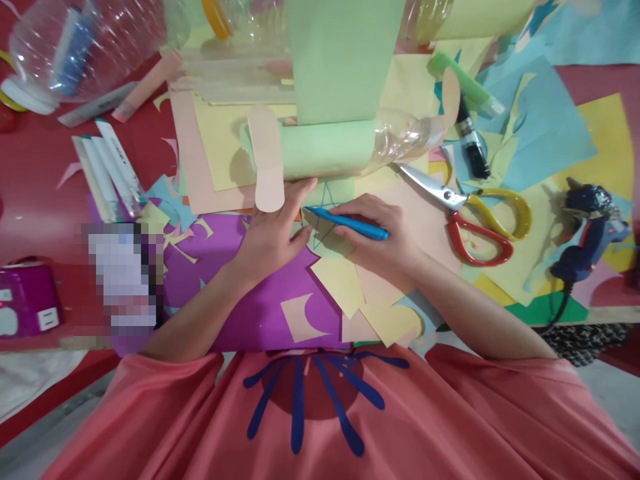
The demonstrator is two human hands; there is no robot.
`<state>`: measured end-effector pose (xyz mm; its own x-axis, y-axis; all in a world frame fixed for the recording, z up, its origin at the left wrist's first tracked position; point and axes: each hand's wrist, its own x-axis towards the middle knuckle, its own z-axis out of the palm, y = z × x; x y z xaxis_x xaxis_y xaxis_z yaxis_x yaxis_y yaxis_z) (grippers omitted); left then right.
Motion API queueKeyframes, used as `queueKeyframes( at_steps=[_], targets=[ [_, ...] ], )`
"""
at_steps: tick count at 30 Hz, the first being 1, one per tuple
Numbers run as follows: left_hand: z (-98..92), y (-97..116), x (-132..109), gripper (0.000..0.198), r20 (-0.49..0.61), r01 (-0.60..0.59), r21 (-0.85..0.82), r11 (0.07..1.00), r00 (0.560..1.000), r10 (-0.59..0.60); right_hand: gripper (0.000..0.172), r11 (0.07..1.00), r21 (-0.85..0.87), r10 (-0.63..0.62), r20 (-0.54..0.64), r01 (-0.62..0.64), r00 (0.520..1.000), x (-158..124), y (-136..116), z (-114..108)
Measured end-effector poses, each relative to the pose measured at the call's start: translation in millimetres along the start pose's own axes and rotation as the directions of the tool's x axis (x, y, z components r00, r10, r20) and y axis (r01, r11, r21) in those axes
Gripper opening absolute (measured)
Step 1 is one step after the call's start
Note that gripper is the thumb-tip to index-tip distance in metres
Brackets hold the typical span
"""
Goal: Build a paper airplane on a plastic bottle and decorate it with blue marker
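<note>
My right hand (383, 230) is closed around a blue pen (357, 225), its tip pointing left at a pale green paper (345, 245). On that paper is a star outline (326, 200) in blue-green lines. My left hand (273, 233) lies with spread fingers at the paper's left edge, nothing gripped in it. Just beyond both hands a clear plastic bottle (403, 139) lies on its side, wrapped in light green paper (327, 148). A peach paper strip (266, 160) with rounded ends sits across its left end, close to my left fingers.
Scissors (453, 200) with red and yellow handles lie open at right, near a dark blue corded tool (583, 240). Several markers (113, 167) and a blurred-out object (123, 277) are at left. Purple paper (225, 307) and scraps cover the near side. Another bottle (125, 47) lies far left.
</note>
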<state>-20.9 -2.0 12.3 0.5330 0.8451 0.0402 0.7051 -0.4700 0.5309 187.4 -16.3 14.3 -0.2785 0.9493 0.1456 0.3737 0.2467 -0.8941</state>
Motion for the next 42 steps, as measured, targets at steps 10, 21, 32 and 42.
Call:
queueKeyframes(
  at_steps=[10,21,32,42],
  targets=[
    [-1.5,1.9,1.2,0.056,0.018,0.019,-0.013,1.0,1.0,-0.019,0.018,1.0,-0.021,-0.008,0.029,0.008,1.0,2.0,-1.3,0.9],
    [0.2,1.3,-0.1,0.056,0.004,0.025,-0.005,1.0,1.0,-0.025,0.018,0.998,-0.064,-0.025,0.032,0.027,0.999,0.9,-0.1,0.9],
    [-1.4,2.9,1.2,0.057,0.02,0.051,-0.001,0.999,0.998,-0.051,0.013,0.999,-0.029,0.017,0.057,-0.016,0.998,0.2,-2.7,-7.5],
    [-1.1,1.9,1.4,0.057,0.036,0.06,0.015,0.998,0.998,-0.061,0.008,0.987,0.109,0.105,0.117,-0.118,0.988,-3.6,2.0,-16.0]
  ],
)
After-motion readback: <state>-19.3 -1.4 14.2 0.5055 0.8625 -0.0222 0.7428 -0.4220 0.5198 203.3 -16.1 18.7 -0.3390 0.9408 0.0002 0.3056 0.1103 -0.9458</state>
